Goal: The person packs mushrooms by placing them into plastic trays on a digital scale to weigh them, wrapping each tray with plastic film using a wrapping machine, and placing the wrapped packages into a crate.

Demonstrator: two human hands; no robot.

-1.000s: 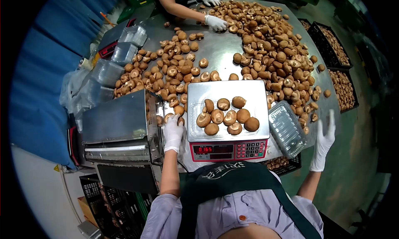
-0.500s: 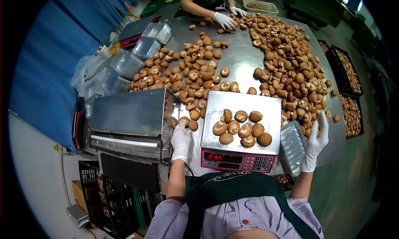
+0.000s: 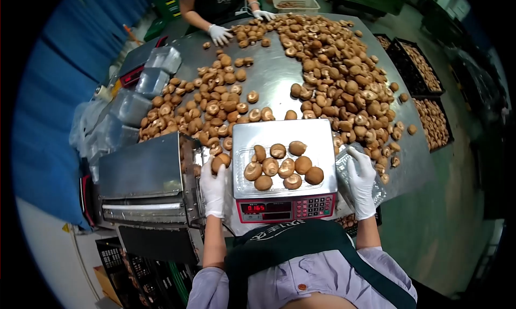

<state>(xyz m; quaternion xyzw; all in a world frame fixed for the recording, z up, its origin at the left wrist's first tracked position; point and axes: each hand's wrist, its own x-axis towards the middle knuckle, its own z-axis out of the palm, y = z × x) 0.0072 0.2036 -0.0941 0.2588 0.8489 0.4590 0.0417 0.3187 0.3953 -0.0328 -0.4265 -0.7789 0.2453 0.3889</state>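
Several brown mushrooms point(image 3: 286, 167) lie in a clear tray on the metal plate of the scale point(image 3: 317, 129), whose red display reads 0165. Left of the scale, my gloved left hand point(image 3: 213, 186) has its fingers around a mushroom point(image 3: 217, 164) beside the metal wrapping machine point(image 3: 141, 166). To the right of the scale, my gloved right hand point(image 3: 361, 181) is over the empty clear trays point(image 3: 344, 161), thumb and fingers bent at their edge; whether it grips them is hard to make out.
Large mushroom piles point(image 3: 344, 72) cover the metal table point(image 3: 269, 67) behind the scale. Clear trays point(image 3: 130, 107) stand at the left. Across the table a co-worker's gloved hand point(image 3: 219, 35) is beside mushrooms. Crates of mushrooms point(image 3: 431, 121) stand on the floor at the right.
My right hand has come in from the right and down onto the trays. My left hand has closed around a mushroom. The co-worker's hands have moved apart. The camera view has shifted.
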